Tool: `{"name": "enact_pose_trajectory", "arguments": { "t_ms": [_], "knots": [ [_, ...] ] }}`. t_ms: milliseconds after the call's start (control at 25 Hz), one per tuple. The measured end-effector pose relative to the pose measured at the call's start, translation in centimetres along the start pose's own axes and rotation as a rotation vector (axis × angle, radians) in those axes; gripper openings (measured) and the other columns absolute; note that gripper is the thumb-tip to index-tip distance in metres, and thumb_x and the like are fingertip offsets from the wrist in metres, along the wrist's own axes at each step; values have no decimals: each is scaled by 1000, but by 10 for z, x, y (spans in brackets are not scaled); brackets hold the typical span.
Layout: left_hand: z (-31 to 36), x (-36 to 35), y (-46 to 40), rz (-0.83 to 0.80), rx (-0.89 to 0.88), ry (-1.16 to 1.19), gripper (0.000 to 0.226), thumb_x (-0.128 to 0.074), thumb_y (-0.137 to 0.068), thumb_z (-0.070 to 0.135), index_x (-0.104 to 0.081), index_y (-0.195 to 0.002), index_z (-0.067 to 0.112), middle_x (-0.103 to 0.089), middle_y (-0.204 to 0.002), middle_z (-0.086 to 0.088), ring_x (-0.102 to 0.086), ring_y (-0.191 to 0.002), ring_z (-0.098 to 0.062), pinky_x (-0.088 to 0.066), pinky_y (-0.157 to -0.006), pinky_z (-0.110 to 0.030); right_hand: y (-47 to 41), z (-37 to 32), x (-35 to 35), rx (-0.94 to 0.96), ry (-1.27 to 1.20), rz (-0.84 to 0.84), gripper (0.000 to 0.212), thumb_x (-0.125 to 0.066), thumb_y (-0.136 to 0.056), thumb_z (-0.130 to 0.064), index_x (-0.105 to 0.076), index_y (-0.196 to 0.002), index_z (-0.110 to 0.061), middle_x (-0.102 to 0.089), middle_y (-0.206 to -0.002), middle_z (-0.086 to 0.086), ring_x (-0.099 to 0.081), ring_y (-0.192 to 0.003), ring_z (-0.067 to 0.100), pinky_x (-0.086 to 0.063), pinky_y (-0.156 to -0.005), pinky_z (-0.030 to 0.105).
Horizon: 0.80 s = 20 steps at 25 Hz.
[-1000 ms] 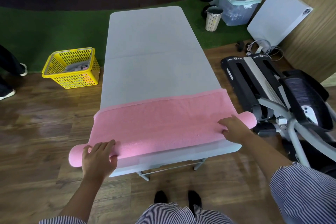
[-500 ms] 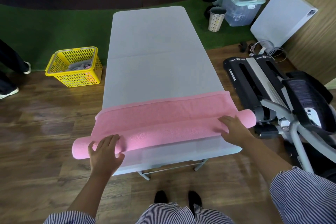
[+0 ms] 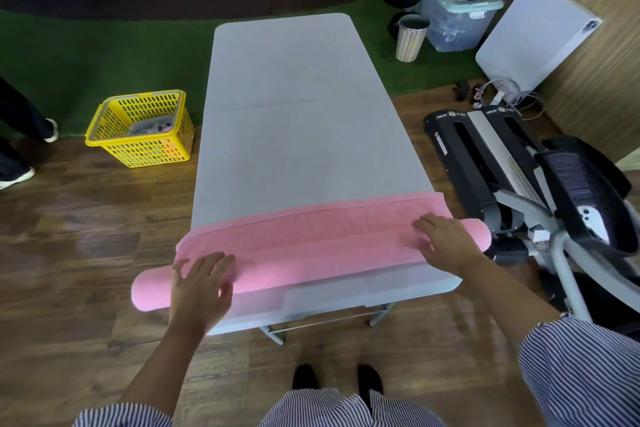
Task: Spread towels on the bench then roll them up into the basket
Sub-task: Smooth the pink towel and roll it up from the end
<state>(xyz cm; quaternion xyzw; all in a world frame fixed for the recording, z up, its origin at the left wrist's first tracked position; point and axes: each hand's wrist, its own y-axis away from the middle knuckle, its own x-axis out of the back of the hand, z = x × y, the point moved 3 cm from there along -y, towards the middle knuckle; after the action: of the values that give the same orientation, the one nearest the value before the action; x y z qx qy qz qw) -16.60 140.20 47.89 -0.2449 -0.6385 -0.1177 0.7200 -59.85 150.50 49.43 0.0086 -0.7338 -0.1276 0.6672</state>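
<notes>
Both palms are flat on the roll! The soft pink terry towel (image 3: 311,246) lies across the near end of the long grey padded bench (image 3: 298,121), partly rolled, its ends jutting past both side edges. The left hand (image 3: 201,288) presses near the left edge with fingers straight; the right hand (image 3: 443,243) presses near the right edge, fingers straight too. The yellow perforated plastic basket (image 3: 138,130) sits on the floor beside the bench's left edge.

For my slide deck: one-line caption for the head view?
Both hands, left and right, press flat on a half-rolled pink towel across the grey bench.
</notes>
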Motion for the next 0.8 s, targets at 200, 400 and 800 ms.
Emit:
{"name": "enact_pose_trajectory", "arguments": {
  "t_ms": [200, 400, 800],
  "knots": [
    [7, -9, -2, -108, 80, 48, 50, -45, -67, 45, -67, -106, 22, -69, -108, 4, -65, -100, -19, -41, -90, -54, 2, 0, -8, -25, -61, -5, 41, -45, -93, -27, -48, -133, -17, -47, -139, 0, -41, -128, 18, -26, -110, 35],
    [2, -12, -7, -144, 37, 19, 59, -45, -67, 54, -65, -111, 21, -68, -111, 2, -64, -103, -19, -41, -91, -56, 1, 2, -6, 1, -4, -60, 53, -52, -88, -35, -44, -136, -16, -42, -143, 1, -36, -133, 20, -24, -113, 38],
    [3, -16, -18, -70, -14, 76, 44, -42, -76, 40, -62, -112, 24, -66, -111, 4, -62, -104, -19, -40, -94, -47, -5, -18, -9, -26, -39, 88, 46, -67, -77, -20, -59, -121, -9, -59, -123, 8, -54, -114, 27, -44, -96, 40]
  ]
}}
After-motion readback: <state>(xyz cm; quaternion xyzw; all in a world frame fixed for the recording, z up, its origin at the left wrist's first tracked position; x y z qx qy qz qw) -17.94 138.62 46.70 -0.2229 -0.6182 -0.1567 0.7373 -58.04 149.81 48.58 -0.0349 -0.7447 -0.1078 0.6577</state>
